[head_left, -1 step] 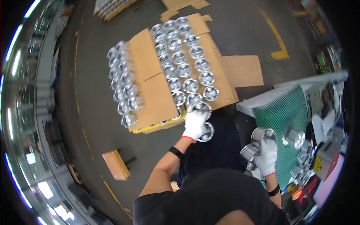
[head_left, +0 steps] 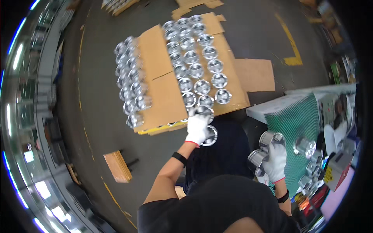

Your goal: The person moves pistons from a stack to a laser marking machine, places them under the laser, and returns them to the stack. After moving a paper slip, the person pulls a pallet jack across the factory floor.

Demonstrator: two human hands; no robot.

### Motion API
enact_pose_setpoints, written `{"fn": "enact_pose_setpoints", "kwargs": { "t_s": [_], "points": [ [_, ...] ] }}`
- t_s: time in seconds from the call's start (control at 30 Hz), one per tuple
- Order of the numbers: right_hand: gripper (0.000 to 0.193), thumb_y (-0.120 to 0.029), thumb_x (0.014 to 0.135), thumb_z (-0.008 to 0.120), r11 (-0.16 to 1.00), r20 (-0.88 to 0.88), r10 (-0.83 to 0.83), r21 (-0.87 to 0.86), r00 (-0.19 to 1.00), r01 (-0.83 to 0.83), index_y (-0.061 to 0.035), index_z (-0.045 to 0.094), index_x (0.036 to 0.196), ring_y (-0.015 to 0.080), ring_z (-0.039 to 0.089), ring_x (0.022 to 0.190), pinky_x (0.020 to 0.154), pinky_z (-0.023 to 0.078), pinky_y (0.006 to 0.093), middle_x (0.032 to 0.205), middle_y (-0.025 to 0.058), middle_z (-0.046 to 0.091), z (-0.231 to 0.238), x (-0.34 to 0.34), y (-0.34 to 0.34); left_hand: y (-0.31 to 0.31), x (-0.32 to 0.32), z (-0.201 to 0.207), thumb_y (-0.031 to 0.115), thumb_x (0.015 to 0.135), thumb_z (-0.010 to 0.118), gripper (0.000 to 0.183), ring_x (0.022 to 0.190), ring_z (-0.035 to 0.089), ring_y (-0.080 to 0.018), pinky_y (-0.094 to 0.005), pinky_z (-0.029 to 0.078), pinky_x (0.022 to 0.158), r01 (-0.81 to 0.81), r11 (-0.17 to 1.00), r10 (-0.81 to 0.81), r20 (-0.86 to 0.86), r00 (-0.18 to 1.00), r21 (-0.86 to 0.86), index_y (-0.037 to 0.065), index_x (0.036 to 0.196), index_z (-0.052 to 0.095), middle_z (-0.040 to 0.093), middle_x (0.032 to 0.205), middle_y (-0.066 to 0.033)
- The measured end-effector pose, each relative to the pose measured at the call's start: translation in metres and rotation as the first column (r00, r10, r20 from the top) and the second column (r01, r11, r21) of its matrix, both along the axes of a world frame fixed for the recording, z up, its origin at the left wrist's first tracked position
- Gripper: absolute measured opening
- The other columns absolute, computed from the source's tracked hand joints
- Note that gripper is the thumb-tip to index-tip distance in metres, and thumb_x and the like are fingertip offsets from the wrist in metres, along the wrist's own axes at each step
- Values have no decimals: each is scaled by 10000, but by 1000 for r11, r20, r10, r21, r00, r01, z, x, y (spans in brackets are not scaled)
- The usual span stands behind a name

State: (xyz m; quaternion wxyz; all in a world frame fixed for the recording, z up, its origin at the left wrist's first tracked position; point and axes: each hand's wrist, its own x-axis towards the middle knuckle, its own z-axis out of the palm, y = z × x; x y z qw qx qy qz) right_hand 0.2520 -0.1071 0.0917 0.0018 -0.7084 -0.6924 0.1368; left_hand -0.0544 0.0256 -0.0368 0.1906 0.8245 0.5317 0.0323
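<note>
My left hand [head_left: 197,129], in a white glove, is closed at the near edge of the cardboard-topped stack. It grips two shiny metal pistons: one upper piston [head_left: 205,113] by the row on the stack, and one lower piston [head_left: 210,136] beyond the edge, over my dark clothing. Its fingertips are partly hidden behind the metal. On the right, my gloved right hand [head_left: 276,163] is closed round two more pistons, an upper piston [head_left: 271,139] and a lower piston [head_left: 257,158], held beside the green mesh mat [head_left: 293,128].
Rows of pistons [head_left: 196,70] stand on the cardboard [head_left: 161,93], with another group [head_left: 130,77] along its left side. More pistons [head_left: 305,146] sit on the mat. A loose cardboard sheet [head_left: 254,75] lies on the floor, and a small wooden stack [head_left: 117,166] is at lower left.
The view has shifted slightly. My left hand, with its two pistons, has moved a little left relative to the stack. My right hand keeps its hold in nearly the same place.
</note>
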Motion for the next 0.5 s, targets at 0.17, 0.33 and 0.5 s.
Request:
{"fn": "enact_pose_setpoints", "kwargs": {
  "t_s": [0.17,0.33,0.5],
  "points": [
    [435,-38,524,711,959,-31,285,5,958,-285,-25,584,940,357,561,904,825,453,459,902,149,585,-4,-88,60,-13,-135,-27,215,674,706,350,901,676,-270,-425,298,1071,-472,875,482,-254,838,105,107,1007,713,715,873,-143],
    [432,-62,532,720,905,-37,423,-45,906,-424,-39,593,944,347,573,946,865,463,443,954,133,609,-14,-159,98,-2,-203,-58,257,750,646,304,912,661,-294,-505,242,1107,-814,581,783,-277,557,4,95,1000,703,717,902,-123],
    [428,-104,547,729,848,-26,514,-136,858,-512,-56,601,952,337,571,986,908,448,444,961,127,612,-8,-201,119,10,-236,-92,332,700,695,426,904,678,-300,-487,348,1022,-909,390,897,-284,339,147,107,1062,688,722,927,-136]
  ]
}}
